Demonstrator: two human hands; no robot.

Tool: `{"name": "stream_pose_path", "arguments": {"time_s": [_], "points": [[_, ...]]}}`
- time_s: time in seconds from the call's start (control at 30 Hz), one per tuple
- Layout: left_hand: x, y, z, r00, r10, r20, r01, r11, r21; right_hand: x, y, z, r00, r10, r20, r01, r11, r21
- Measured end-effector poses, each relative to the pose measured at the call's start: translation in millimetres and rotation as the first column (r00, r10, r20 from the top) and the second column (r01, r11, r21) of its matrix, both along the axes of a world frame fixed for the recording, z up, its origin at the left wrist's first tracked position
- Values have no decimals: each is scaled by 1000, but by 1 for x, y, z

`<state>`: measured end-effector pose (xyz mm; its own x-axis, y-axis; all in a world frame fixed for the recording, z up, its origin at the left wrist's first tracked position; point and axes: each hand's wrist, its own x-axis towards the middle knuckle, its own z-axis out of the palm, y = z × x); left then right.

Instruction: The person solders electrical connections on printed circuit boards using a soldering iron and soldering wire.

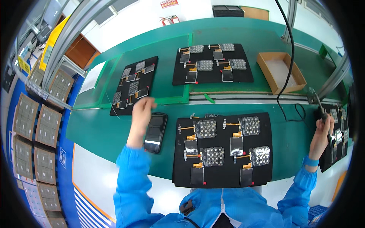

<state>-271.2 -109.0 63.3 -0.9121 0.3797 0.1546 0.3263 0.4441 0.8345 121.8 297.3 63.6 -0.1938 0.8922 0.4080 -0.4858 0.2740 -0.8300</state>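
Observation:
My left hand [142, 111] is closed above the green bench, between a black foam board [125, 108] and a dark smartphone [155, 133]. A thin, pale wire [113, 108] curves toward it and appears to be in its fingers; the grip itself is partly hidden. At the far right my right hand [322, 133] is wrapped round a soldering iron [321, 107], whose metal end points up and away. Directly before me lies a black foam board [224, 173] with several keypad boards [205, 129], each joined by an orange flex cable to a small screen [236, 146].
Another loaded foam board [213, 77] lies farther back, beside a shallow cardboard box [272, 72]. A black cable [291, 72] hangs down and loops on the bench. One more foam board [327, 161] sits under my right hand. A metal rail [235, 98] crosses the bench.

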Motion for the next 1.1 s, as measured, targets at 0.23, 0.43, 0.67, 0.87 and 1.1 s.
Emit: {"name": "stream_pose_path", "arguments": {"time_s": [0.23, 0.43, 0.67, 0.87, 1.1], "points": [[-131, 98, -49, 951, 110, 289, -89, 992, -84, 29, -1, -7, 999, -18, 50, 13, 994, 109], [-144, 127, -41, 814, -91, 574, 92, 995, 28, 62, 2, 5, 983, -136, 127, 124, 987, 100], [-124, 108, -53, 628, -366, 687, 64, 904, 422, 65, 8, 8, 991, -136, 11, 136, 991, 17], [-68, 92, -27, 594, -329, 734, -334, 729, 597, 91, 35, -14, 988, -145, -56, 146, 989, 28], [-16, -1, -6, 585, -272, 764, -514, 604, 609, 72, 23, 2, 981, -157, -116, 162, 986, 33]]}}
